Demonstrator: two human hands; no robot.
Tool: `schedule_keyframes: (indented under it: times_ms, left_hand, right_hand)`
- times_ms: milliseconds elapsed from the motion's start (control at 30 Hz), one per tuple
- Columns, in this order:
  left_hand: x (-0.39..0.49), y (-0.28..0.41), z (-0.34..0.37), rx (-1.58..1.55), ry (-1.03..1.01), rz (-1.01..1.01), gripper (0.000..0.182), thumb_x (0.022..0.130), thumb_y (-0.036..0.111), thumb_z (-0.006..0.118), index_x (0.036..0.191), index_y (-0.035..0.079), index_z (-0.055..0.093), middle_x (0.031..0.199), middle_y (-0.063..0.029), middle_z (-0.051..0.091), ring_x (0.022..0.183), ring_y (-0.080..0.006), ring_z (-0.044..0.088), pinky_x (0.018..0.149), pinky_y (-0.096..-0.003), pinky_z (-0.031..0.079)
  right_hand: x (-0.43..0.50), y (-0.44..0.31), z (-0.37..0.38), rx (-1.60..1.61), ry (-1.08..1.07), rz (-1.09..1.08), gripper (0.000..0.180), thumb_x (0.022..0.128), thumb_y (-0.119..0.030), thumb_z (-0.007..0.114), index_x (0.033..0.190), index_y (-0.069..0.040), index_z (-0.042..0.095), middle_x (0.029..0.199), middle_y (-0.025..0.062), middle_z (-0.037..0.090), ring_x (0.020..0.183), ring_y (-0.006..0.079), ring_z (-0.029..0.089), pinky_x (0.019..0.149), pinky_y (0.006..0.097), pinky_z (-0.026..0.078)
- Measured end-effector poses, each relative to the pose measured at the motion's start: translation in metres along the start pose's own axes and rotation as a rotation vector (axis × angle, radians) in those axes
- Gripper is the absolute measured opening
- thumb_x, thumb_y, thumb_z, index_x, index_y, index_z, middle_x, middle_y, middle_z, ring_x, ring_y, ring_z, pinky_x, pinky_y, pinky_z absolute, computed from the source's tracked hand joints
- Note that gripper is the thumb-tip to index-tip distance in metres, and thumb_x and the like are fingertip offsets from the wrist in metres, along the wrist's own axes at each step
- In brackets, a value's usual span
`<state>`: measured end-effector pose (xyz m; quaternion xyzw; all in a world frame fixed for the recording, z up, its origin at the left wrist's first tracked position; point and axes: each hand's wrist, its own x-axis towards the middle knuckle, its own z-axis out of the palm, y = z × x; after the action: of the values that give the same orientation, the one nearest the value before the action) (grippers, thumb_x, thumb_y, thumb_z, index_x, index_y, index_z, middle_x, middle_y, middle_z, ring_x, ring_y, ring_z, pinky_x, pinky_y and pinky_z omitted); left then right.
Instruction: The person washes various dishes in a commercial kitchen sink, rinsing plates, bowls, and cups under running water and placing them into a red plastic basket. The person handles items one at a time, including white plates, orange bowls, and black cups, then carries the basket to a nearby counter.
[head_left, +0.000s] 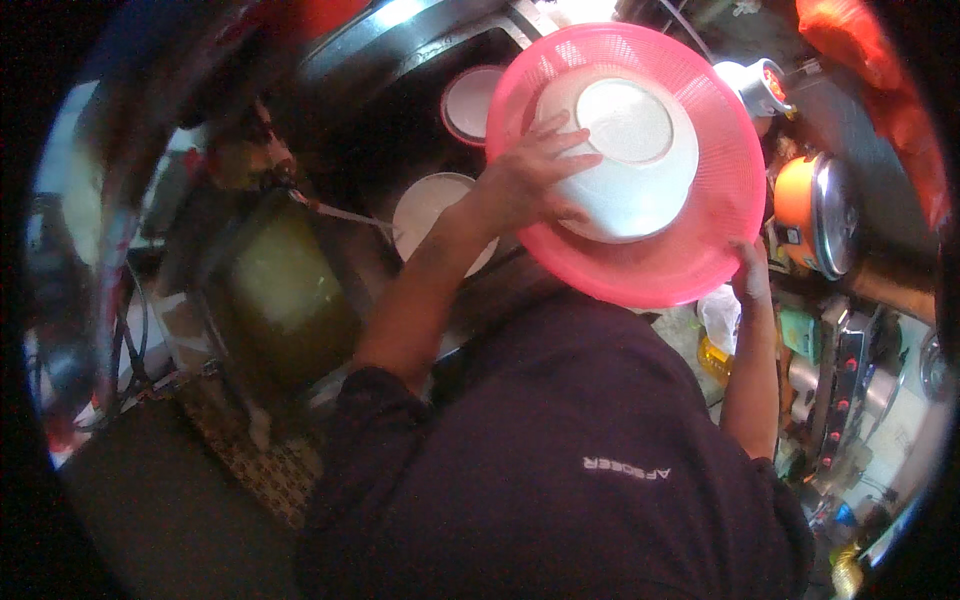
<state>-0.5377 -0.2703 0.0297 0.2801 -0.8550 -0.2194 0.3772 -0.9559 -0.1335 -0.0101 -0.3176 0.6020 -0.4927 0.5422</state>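
Observation:
A large pink plastic colander (720, 255) is in front of my chest. Inside it, a white bowl (637, 195) lies upside down with its foot ring up. My left hand (544, 165) grips this bowl, the fingers spread over its underside and the thumb low on its side. With my right hand (748, 266) I hold the colander's rim at the near right. Under my left forearm, partly hidden by it, is another white bowl (424, 202) in the dark sink (375, 150). A red-rimmed bowl (474, 101) sits farther off, partly covered by the colander.
On the right stand an orange rice cooker (801, 206) with a shiny lid and a white container (757, 86) with red contents. A stove with red-marked knobs (844, 405) and a bottle of yellow liquid (715, 358) are nearer. Cloudy greenish water (289, 270) fills a left basin.

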Motion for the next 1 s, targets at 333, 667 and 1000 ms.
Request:
schedule_keyframes:
  times_ms: [333, 667, 1000]
  left_hand:
    - [-0.322, -0.194, 0.063, -0.297, 0.777, -1.422, 0.050, 0.082, 0.023, 0.075, 0.124, 0.001, 0.059, 0.117, -0.0127, 0.064, 0.100, -0.0239, 0.061, 0.087, -0.0370, 0.050]
    - [-0.381, -0.180, 0.081, 0.013, 0.455, -1.904, 0.049, 0.085, 0.036, 0.066, 0.107, -0.008, 0.064, 0.108, -0.0249, 0.067, 0.098, -0.0360, 0.066, 0.084, -0.0429, 0.051]
    - [-0.273, -0.122, -0.017, 0.460, 0.456, -1.386, 0.037, 0.096, 0.029, 0.047, 0.103, -0.003, 0.064, 0.104, -0.0271, 0.065, 0.098, -0.0433, 0.061, 0.083, -0.0475, 0.049]
  right_hand:
    - [0.000, 0.003, -0.011, 0.015, 0.050, 0.082, 0.053, 0.080, -0.020, 0.061, 0.127, 0.003, 0.051, 0.123, 0.0124, 0.059, 0.110, 0.0228, 0.058, 0.096, 0.0365, 0.045]
    - [-0.004, -0.020, 0.019, -0.022, 0.019, 0.176, 0.056, 0.080, -0.022, 0.059, 0.127, 0.007, 0.051, 0.126, 0.0149, 0.059, 0.115, 0.0269, 0.057, 0.101, 0.0379, 0.043]
    - [0.005, 0.012, -0.018, 0.043, 0.075, 0.095, 0.049, 0.083, -0.017, 0.060, 0.127, 0.002, 0.051, 0.123, 0.0110, 0.059, 0.111, 0.0233, 0.057, 0.099, 0.0365, 0.043]
